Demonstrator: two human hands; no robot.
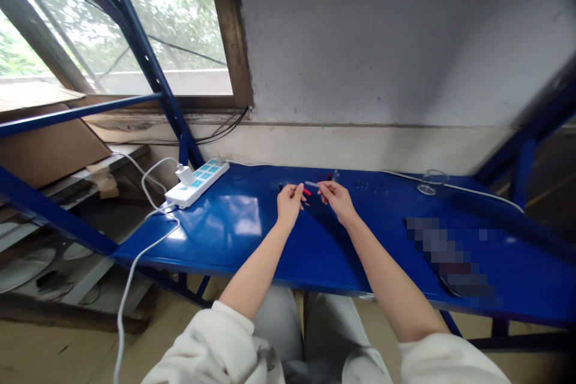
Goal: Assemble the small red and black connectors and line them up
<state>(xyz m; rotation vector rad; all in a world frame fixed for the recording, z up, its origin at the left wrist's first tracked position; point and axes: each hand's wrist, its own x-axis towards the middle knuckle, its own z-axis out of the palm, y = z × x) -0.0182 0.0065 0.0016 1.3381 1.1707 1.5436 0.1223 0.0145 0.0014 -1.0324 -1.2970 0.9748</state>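
Above the blue table [315,246], my two hands are close together with their fingertips pinched. My right hand [337,199] grips one end of a clear thin pen barrel [311,184], whose other end points at my left fingertips. My left hand [290,205] is closed, and a small red piece [306,192], perhaps a pen cap, shows at its fingers. Whether the barrel touches the left fingers, I cannot tell. Behind my right hand lie a dark red piece [329,176] and a clear piece [335,175]. A small black piece [281,186] is just beyond my left hand.
A white power strip [198,183] with a plugged-in charger and trailing cable [130,288] is at the left. Small clear parts [362,185] lie right of my hands. A clear round dish [426,190] stands farther right, a blurred flat object [450,261] nearer. Blue posts flank the table.
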